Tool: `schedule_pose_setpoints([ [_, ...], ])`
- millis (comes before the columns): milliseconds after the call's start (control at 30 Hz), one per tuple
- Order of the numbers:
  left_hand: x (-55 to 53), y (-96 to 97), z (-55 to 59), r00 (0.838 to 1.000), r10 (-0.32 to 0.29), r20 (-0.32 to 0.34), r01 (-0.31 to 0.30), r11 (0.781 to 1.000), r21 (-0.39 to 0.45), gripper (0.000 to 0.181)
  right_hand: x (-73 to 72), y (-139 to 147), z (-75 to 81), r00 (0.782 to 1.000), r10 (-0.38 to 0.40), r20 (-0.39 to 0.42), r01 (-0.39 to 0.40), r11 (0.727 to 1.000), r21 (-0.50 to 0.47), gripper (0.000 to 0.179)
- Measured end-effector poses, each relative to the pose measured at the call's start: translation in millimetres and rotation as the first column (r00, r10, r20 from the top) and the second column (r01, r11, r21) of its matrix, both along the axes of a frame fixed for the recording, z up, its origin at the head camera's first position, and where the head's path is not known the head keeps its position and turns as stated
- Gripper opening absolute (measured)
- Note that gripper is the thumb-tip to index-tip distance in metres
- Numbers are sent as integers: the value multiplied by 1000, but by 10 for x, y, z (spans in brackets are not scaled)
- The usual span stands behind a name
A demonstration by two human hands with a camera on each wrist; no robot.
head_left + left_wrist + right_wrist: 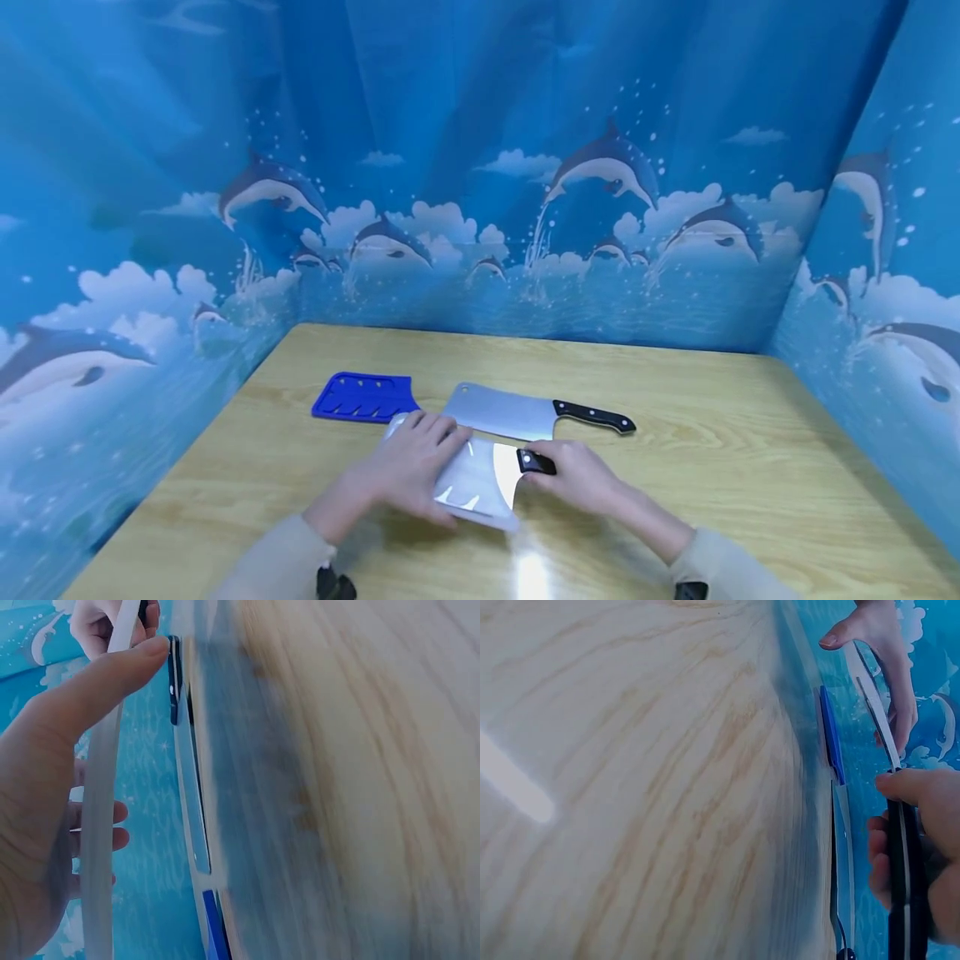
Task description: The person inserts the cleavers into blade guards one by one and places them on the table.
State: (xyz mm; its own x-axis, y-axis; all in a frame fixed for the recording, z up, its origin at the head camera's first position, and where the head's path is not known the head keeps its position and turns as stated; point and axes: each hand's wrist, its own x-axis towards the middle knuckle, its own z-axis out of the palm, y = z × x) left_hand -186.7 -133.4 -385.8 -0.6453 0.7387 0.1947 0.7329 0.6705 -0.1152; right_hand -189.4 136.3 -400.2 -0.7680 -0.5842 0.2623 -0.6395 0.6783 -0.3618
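My right hand [577,477] grips the black handle [898,877] of a cleaver [507,471]. Most of this cleaver's blade sits inside a whitish blade cover [474,487], and a bright strip of metal shows by the handle. With the thumb on one face and the fingers on the other, my left hand [416,467] holds the cover, seen edge-on in the left wrist view. Both are raised off the table. Just behind lies a second cleaver [502,410], its blade bare and its black handle pointing right. Left of it rests a blue blade cover [363,397] with slots.
The wood-grain table [697,450] carries these things. A blue curtain [465,167] printed with dolphins and clouds encloses the back and both sides. Light glares off the tabletop near the front.
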Motion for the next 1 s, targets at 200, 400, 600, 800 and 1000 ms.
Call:
schedule_pose_setpoints([
  [200, -66, -46, -11, 999, 17, 51, -15, 999, -35, 110, -94, -38, -20, 999, -2, 46, 3, 1000, -31, 32],
  [400, -69, -71, -63, 978, 79, 193, -58, 992, -108, 111, -164, -79, -141, 992, 44, 121, -43, 999, -13, 24],
  [600, -82, -80, -94, 951, 110, 290, -69, 987, -148, 110, -163, -121, -214, 983, 77, 166, -77, 997, -8, 19],
  [800, -75, -112, -138, 952, 104, 289, -54, 983, -177, 114, -127, -136, -236, 988, 61, 141, -61, 998, -4, 23],
  [1000, -51, -151, -207, 952, 111, 285, -63, 983, -172, 115, -123, -146, -244, 988, 46, 145, -44, 999, -20, 25],
])
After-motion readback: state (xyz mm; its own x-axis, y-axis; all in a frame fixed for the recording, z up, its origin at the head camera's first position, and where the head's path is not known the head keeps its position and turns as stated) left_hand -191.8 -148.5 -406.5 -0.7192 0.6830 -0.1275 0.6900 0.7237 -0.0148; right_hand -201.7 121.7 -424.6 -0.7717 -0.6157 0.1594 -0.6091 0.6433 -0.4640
